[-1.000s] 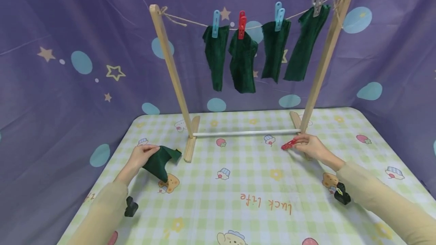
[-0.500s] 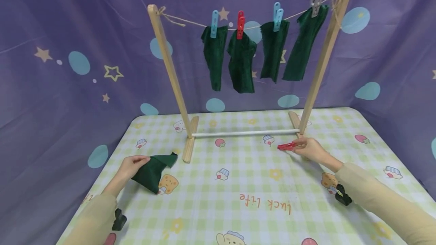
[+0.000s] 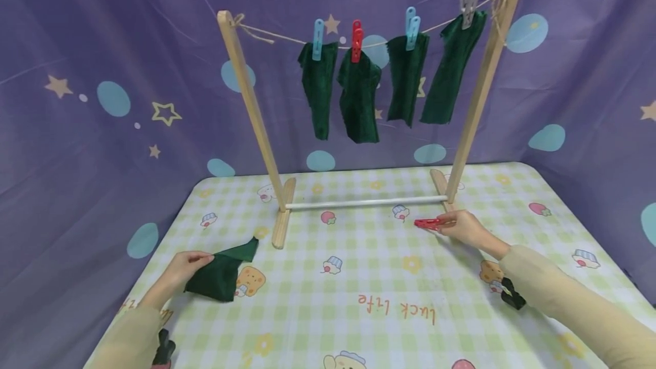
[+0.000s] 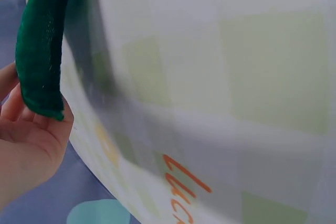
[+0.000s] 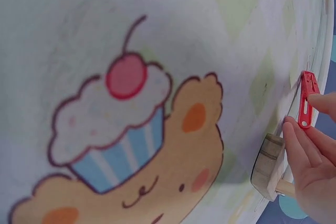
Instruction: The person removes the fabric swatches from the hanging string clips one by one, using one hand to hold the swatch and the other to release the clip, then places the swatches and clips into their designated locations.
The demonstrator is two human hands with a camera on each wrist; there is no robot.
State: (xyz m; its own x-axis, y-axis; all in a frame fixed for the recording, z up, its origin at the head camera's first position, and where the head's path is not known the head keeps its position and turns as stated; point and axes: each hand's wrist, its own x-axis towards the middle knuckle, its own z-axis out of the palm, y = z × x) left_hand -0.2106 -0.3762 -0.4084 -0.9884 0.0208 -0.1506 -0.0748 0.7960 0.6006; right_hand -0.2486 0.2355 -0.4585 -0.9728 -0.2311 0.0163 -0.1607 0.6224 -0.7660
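Note:
At the table's left, my left hand (image 3: 180,271) pinches a dark green cloth (image 3: 217,278) by its upper edge; the cloth spreads to the right and down from the fingers. The left wrist view shows the same cloth (image 4: 42,45) hanging over the left hand (image 4: 32,140). My right hand (image 3: 463,229) pinches a red clothespin (image 3: 427,224) between thumb and fingers, low over the table near the rack's right foot. In the right wrist view the clothespin (image 5: 306,98) lies between the thumb and fingers of the right hand (image 5: 317,166).
A wooden rack (image 3: 251,107) with a white bottom bar (image 3: 366,203) stands at the back of the checked table (image 3: 307,312). From its string hang several green cloths (image 3: 359,98), held by blue, red and grey clothespins.
My left hand has moved left and nearer to me with the green cloth. My right hand has shifted slightly down, and the red clothespin has turned nearly level.

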